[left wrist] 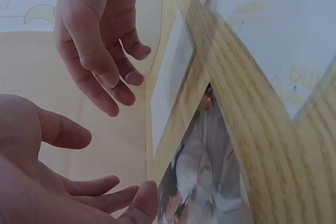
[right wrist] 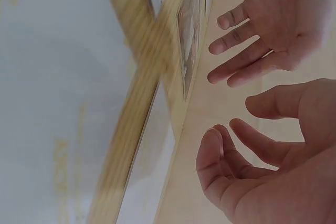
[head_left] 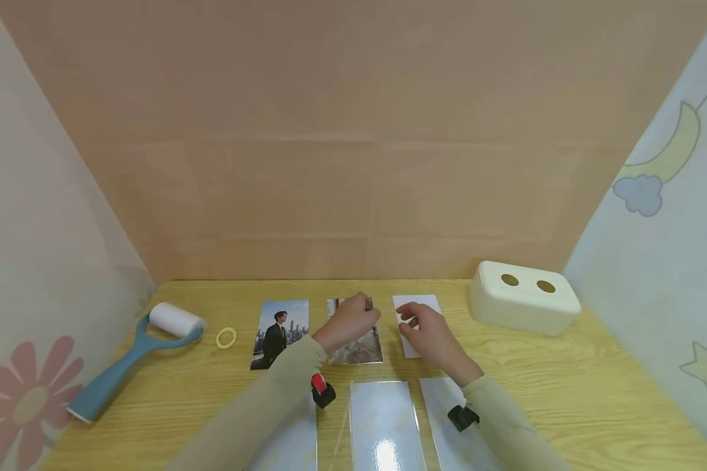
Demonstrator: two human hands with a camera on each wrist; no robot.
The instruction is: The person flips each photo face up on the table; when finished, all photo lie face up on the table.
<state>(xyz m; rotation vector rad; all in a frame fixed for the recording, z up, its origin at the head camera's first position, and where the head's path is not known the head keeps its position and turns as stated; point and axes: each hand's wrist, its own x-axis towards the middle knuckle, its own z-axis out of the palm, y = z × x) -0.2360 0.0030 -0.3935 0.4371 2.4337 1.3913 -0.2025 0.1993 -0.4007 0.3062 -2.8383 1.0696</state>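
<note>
A blue-handled roller [head_left: 134, 353] and pale yellow ring [head_left: 218, 341] left of the left hand [head_left: 349, 320]; a white box [head_left: 518, 307] right of the right hand [head_left: 430, 332].
The ring lies between roller and left hand on the wood-grain table [head_left: 595, 392]; two round holes mark the box's top. Beyond both hands rises a tan backdrop [head_left: 353, 163].

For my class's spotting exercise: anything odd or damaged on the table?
Mildly odd: the card by the right hand looks mainly white, while the left photo and middle photo in its row show pictures. No damage stands out.
</note>
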